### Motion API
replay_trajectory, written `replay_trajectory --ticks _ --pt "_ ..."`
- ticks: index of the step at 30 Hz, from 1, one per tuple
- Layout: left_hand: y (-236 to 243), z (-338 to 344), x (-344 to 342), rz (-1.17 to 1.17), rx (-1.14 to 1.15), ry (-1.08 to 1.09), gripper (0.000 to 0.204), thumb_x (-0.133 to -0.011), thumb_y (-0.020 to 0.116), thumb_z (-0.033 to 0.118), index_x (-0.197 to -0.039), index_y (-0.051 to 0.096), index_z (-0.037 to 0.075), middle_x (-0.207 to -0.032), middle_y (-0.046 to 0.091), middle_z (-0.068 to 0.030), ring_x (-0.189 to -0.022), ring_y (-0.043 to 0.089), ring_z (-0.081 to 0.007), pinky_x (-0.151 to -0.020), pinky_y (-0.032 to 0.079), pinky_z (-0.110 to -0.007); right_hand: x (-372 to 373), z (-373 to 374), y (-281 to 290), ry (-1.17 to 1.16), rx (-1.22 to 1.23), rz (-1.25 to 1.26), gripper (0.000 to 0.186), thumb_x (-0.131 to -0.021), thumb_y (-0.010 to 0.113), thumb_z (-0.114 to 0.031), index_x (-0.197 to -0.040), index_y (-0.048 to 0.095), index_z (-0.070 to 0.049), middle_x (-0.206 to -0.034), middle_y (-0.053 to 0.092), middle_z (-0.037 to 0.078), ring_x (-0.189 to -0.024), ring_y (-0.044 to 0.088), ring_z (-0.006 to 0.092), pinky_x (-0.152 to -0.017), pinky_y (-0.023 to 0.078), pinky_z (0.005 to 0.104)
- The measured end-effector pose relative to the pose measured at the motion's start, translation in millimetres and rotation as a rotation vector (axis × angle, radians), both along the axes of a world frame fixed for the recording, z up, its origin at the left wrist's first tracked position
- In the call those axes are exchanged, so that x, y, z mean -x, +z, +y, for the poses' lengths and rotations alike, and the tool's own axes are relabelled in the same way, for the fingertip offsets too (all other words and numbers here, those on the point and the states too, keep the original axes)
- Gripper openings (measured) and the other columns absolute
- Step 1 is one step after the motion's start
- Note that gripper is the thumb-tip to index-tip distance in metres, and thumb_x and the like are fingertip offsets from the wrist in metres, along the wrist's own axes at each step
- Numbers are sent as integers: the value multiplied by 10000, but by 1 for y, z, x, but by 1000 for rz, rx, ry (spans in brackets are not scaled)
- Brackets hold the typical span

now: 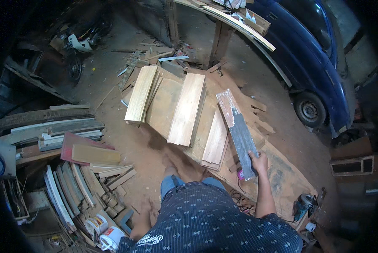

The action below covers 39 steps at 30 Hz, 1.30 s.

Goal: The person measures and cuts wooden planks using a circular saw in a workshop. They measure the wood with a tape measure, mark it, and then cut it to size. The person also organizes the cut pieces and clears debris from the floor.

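My right hand [259,162] grips the near end of a weathered grey plank [242,141], its thumb on the upper face. The plank's far end is scraped to pale, reddish wood. It is held at a slant over the workbench [281,168], beside a stack of pale boards [216,141]. Farther left on the bench lie two more stacks, one of light planed boards [186,107] and one of yellowish boards [141,95]. My left hand [146,206] hangs low at my left side, away from the bench; its fingers are too dim to make out.
A green power tool [305,206] sits at the bench's near right end, with cables [243,202] below my right arm. Old planks [73,185] and white buckets [111,237] are on the left. A blue car [298,46] stands at the far right, scrap wood [155,52] beyond the bench.
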<state>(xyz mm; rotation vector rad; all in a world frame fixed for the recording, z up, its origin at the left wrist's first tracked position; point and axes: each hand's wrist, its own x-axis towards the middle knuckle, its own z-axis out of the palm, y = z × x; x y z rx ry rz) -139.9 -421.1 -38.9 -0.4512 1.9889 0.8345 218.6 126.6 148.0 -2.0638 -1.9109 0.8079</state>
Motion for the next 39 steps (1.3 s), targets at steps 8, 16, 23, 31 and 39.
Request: replay_trajectory --ticks 8,16,23,31,39 --pt "-1 -19 73 -144 -118 -85 388 -996 573 388 -1105 639 21 -874 670 -91 -727 633 -222 -620 527 -346 112 48 21 18 -259 -209 471 -880 743 -398 -1109 702 11 -1023 713 281 -1010 680 443 -891 519 500" --pt "-41 -26 369 192 -260 -6 323 -978 624 295 -1196 621 56 -1003 687 -94 -769 649 -198 -583 524 -322 250 105 58 71 -305 -350 392 -930 679 -309 -1170 659 0 -1027 708 281 -1009 668 461 -899 509 539" --pt "15 16 535 256 -125 78 367 -1015 620 402 -1194 591 83 -1039 684 -95 -831 678 -186 -565 513 -304 318 181 43 161 -301 -546 302 -928 679 -274 -1081 645 -16 -1052 700 241 -1018 658 433 -883 514 531" --pt "4 32 546 78 -134 7 264 -999 669 328 -1144 631 110 -983 671 -43 -805 640 -166 -662 542 -319 397 291 -27 420 -372 -751 218 -897 615 -115 -1112 629 -80 -1123 682 133 -1115 640 311 -952 455 457" --pt "63 73 585 25 -29 -113 264 -995 687 307 -1124 651 79 -998 654 -46 -821 640 -145 -679 533 -293 449 334 -95 535 -194 -776 346 -898 547 -53 -1238 595 -99 -1226 647 116 -1235 574 304 -1110 349 506"
